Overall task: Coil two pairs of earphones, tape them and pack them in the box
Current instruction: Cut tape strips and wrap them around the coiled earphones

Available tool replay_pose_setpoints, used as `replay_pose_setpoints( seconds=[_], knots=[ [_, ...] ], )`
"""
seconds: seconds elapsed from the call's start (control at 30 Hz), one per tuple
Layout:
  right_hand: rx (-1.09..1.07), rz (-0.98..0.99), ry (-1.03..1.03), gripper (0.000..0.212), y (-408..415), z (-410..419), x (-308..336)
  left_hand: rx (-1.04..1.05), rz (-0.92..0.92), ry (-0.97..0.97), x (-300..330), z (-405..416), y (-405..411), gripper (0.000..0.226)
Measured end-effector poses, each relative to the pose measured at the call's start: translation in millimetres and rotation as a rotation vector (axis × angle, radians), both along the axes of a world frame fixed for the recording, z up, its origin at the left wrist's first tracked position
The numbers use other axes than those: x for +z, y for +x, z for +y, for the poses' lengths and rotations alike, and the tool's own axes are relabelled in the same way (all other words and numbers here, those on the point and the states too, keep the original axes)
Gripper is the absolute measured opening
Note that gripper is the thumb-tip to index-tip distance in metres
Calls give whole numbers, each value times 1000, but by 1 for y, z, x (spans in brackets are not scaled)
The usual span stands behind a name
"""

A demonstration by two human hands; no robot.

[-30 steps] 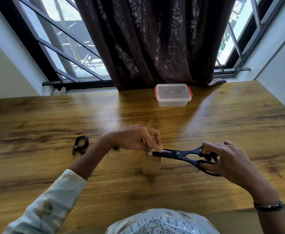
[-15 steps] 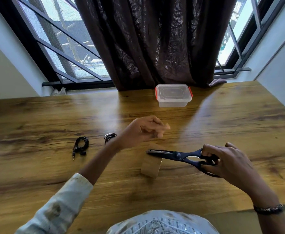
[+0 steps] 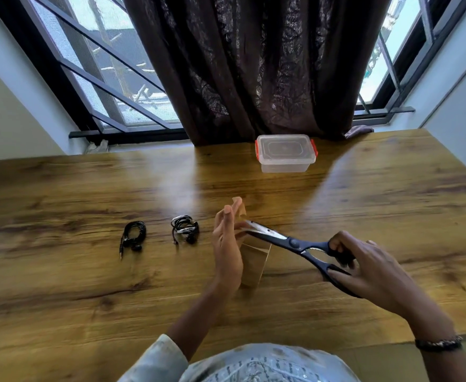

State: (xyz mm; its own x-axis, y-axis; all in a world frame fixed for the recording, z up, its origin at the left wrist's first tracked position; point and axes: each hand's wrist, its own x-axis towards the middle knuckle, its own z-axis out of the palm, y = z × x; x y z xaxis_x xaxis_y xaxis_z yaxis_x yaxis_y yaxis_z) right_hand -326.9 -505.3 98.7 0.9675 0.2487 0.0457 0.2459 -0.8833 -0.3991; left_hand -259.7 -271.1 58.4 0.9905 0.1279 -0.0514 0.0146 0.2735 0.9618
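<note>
A person is sitting at a wide, glossy wooden table [image 3: 60, 285], and the right hand [image 3: 375, 268] is gripping the dark handles of a pair of black-handled, steel-bladed scissors [image 3: 295, 242], fingers curled through the loops, with the blades pointing left toward the other hand. The left hand [image 3: 227, 244] is standing edge-on above the table with its fingers nearly straight and held together, and a short strip of brown packing tape [image 3: 240, 206] is sticking up from the fingertips; motion blur is making it hard to say whether the thumb is pinching the strip or the strip is merely clinging to the fingers. Just beside that hand, under the scissor blades, a brown roll of packing tape [image 3: 255, 264] is standing on the wood. To the left, a coiled pair of black earphones bound with a pale band [image 3: 185, 230] is lying near the left hand, and a second coiled pair of plain black earphones [image 3: 133, 238] is lying farther left, apart from the first. A clear plastic box with a lid and orange-red side clips [image 3: 285, 153] is sitting closed at the far edge of the table, well apart from both coils, in front of a dark brown curtain [image 3: 253, 64].
</note>
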Motion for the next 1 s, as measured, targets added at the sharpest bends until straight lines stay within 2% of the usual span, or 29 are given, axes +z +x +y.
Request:
replay_pose_setpoints(
  seconds=[0.13, 0.3, 0.5, 0.6, 1.0],
  knots=[
    [-32, -5, 142, 55, -1, 1, -2, 61, -40, 42, -2, -3, -1, 49],
    [-251, -41, 151, 36, 2, 1, -23, 102, -54, 129, -4, -5, 2, 44],
    [-649, -53, 127, 35, 7, 22, -71, 96, -52, 151, -6, -5, 3, 39],
    [-756, -116, 99, 37, 10, 27, -82, 92, -43, 148, -7, -7, 3, 41],
    [-758, -76, -36, 40, 20, 33, -95, 120, -72, 114, -8, -9, 3, 41]
  ],
)
